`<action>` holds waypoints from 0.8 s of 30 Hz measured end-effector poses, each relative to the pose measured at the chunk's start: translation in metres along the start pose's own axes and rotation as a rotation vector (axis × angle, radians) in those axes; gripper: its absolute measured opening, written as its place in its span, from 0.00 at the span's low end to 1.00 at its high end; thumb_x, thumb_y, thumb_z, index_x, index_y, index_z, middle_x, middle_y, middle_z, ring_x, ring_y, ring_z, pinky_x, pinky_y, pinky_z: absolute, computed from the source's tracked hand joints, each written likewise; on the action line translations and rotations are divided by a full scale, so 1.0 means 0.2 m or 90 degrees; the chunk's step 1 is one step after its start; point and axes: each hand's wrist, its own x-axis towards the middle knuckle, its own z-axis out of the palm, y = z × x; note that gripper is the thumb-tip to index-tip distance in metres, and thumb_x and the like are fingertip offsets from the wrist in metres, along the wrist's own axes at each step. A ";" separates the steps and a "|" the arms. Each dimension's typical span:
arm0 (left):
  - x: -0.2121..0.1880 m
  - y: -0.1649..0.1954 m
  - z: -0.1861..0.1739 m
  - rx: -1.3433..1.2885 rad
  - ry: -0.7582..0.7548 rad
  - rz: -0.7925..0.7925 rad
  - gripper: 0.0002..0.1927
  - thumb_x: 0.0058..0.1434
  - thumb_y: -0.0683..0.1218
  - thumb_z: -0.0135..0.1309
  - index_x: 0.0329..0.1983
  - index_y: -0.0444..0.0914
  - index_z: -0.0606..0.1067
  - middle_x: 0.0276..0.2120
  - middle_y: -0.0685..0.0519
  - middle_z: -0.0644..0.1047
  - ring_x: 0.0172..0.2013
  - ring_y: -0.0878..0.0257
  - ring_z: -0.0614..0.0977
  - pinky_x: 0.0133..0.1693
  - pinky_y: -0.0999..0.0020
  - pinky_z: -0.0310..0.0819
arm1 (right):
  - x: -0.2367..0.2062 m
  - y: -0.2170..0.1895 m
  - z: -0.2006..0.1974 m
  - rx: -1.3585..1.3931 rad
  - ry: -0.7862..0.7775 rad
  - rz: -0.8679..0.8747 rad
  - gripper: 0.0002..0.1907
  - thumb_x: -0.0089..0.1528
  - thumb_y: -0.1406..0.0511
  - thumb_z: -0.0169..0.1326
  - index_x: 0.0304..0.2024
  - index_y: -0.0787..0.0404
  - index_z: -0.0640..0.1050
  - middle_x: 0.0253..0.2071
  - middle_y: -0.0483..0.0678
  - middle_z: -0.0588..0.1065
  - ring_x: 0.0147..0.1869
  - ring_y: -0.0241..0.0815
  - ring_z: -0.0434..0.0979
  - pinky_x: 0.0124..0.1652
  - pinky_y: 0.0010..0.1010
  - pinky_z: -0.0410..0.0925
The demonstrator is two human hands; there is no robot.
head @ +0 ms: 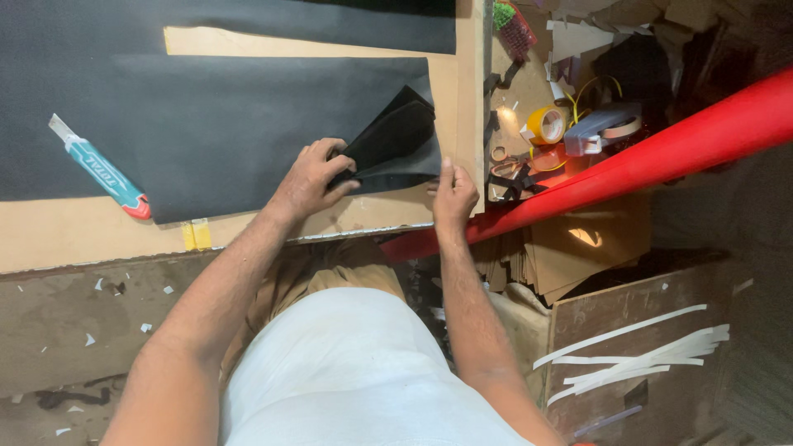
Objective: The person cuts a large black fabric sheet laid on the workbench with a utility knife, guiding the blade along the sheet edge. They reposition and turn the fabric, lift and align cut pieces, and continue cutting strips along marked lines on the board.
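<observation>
**Both hands at the folded corner of a black sheet**

A cluttered workshop seen from above: a wooden desk point(99, 239) fills the far left, with a red roll point(661, 153) slanting across the right over scraps of cardboard. A large black sheet point(215, 124) lies flat on the desk, its long side running left to right. Its near right corner is turned back into a fold point(392, 140). The left hand point(312, 177) is closed on that fold, thumb on top and fingers curled round the edge. The right hand point(453, 196) sits just right of the fold, fingers bent, fingertips pressing the sheet's edge against the desk; it grips nothing that I can make out. The fold lies between the two hands, nearer the left one. A teal utility knife point(103, 172) rests well to the left, untouched. A yellow tape roll point(545, 124) sits beyond the desk's right edge.
</observation>
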 end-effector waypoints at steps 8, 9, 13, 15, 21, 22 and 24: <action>-0.01 0.02 0.00 -0.027 0.010 -0.025 0.18 0.59 0.47 0.64 0.53 0.44 0.78 0.57 0.42 0.71 0.52 0.45 0.75 0.53 0.52 0.71 | -0.02 0.01 -0.01 -0.068 0.017 -0.129 0.16 0.67 0.58 0.59 0.34 0.66 0.81 0.25 0.48 0.80 0.27 0.35 0.80 0.30 0.27 0.71; -0.01 0.01 0.00 -0.021 0.014 0.016 0.22 0.53 0.50 0.67 0.51 0.43 0.77 0.56 0.41 0.70 0.52 0.44 0.74 0.52 0.51 0.71 | -0.01 0.01 -0.01 -0.075 0.019 -0.113 0.16 0.68 0.58 0.59 0.34 0.66 0.81 0.24 0.48 0.80 0.26 0.36 0.80 0.30 0.27 0.71; -0.02 -0.02 0.02 0.001 0.024 0.029 0.17 0.56 0.46 0.65 0.47 0.41 0.77 0.56 0.41 0.71 0.54 0.44 0.75 0.53 0.51 0.72 | -0.01 0.00 0.00 0.030 -0.007 -0.013 0.17 0.69 0.58 0.54 0.35 0.65 0.79 0.26 0.45 0.79 0.27 0.32 0.82 0.28 0.26 0.74; -0.03 -0.03 0.04 -0.038 0.022 -0.047 0.22 0.63 0.43 0.60 0.62 0.43 0.75 0.59 0.43 0.71 0.54 0.45 0.75 0.56 0.52 0.72 | -0.03 0.01 0.01 0.000 -0.003 0.028 0.20 0.72 0.57 0.52 0.33 0.66 0.78 0.25 0.44 0.78 0.27 0.31 0.82 0.27 0.26 0.74; -0.03 -0.04 0.05 -0.011 0.009 -0.022 0.21 0.64 0.47 0.62 0.59 0.48 0.73 0.58 0.41 0.69 0.50 0.45 0.76 0.53 0.52 0.73 | 0.01 0.03 0.00 -0.077 0.025 -0.099 0.13 0.66 0.61 0.61 0.35 0.67 0.81 0.24 0.48 0.79 0.26 0.35 0.79 0.29 0.27 0.72; -0.02 -0.04 0.05 0.004 0.009 0.002 0.21 0.60 0.49 0.66 0.55 0.48 0.73 0.56 0.40 0.69 0.49 0.44 0.76 0.52 0.51 0.73 | 0.02 0.03 0.00 -0.037 0.019 -0.076 0.13 0.66 0.61 0.61 0.36 0.66 0.81 0.26 0.47 0.79 0.26 0.34 0.79 0.28 0.27 0.72; -0.01 -0.03 0.04 0.030 0.015 0.040 0.27 0.51 0.54 0.67 0.53 0.46 0.73 0.55 0.39 0.69 0.50 0.41 0.75 0.50 0.50 0.73 | 0.04 0.02 0.00 0.041 0.006 -0.032 0.13 0.66 0.60 0.59 0.37 0.65 0.81 0.29 0.45 0.80 0.27 0.33 0.80 0.28 0.27 0.74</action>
